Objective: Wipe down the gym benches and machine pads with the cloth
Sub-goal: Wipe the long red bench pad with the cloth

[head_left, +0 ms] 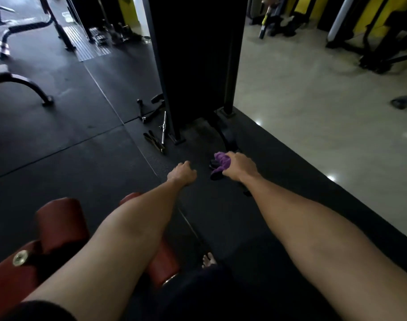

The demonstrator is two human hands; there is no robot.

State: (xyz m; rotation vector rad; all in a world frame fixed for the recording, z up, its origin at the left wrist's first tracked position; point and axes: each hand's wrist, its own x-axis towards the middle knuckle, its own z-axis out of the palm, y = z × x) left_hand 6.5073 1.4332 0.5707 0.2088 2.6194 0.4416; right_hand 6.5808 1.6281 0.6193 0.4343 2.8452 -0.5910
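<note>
The right hand point(240, 166) has its grip closed around a bunched purple cloth point(221, 162), held low over a dark part of the machine base that is hard to make out. The left hand point(183, 173) is loosely curled, holding nothing. Red roller pads point(59, 223) sit near left on black rubber floor point(93, 158); pale glossy floor lies right.

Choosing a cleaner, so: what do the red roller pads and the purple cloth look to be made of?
The red cylindrical roller pads look like vinyl or faux leather: smooth, with a faint sheen. The purple cloth bunched in the right hand looks soft and matte, perhaps microfibre; the dim light leaves that open.
</note>
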